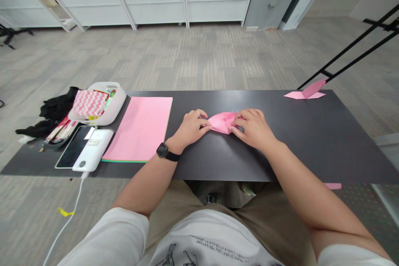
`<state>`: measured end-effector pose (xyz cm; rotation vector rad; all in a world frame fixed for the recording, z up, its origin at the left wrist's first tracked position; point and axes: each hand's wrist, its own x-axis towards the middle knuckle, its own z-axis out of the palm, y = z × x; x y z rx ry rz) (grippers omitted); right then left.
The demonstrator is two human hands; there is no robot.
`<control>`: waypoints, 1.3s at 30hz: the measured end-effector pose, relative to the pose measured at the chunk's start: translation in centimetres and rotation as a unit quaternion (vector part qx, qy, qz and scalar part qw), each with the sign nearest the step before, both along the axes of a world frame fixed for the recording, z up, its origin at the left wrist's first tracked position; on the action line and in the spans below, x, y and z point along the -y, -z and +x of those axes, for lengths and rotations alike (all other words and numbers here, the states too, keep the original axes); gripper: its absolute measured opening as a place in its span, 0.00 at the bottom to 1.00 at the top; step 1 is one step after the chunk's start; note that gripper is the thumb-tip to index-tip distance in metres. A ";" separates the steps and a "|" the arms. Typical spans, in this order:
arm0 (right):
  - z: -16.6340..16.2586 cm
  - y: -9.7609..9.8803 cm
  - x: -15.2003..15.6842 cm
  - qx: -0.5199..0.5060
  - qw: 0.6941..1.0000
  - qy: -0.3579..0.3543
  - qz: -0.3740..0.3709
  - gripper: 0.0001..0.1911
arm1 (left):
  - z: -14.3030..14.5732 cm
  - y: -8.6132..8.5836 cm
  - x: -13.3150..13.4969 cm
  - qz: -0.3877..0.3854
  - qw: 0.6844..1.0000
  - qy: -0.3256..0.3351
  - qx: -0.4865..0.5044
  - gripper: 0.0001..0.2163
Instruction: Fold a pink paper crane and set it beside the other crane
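Note:
A small folded piece of pink paper [222,121] lies on the dark table [311,141] in front of me. My left hand [190,126], with a black watch on the wrist, has its fingers curled and pressed on the paper's left side. My right hand [254,126] pinches the paper's right side with bent fingers. Both hands rest on the tabletop, one at each end of the fold.
A stack of pink sheets [140,126] lies to the left. Further left are a white power bank [93,149], a phone [74,146], a white tray with patterned paper [99,104] and black cloth [57,106]. A folded pink shape [307,92] sits at the far right corner.

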<state>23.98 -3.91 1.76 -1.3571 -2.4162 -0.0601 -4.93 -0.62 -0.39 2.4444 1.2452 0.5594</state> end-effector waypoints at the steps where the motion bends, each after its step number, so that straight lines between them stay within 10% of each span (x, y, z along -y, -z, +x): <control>1: 0.0 0.5 0.0 -0.013 1.000 0.015 0.008 0.11 | 0.0 0.0 0.0 -0.003 1.000 -0.003 0.003 0.09; 39: -1.0 2.4 -0.1 -0.062 0.991 -0.067 0.098 0.07 | 3.7 -1.3 2.6 0.155 0.981 0.061 -0.098 0.07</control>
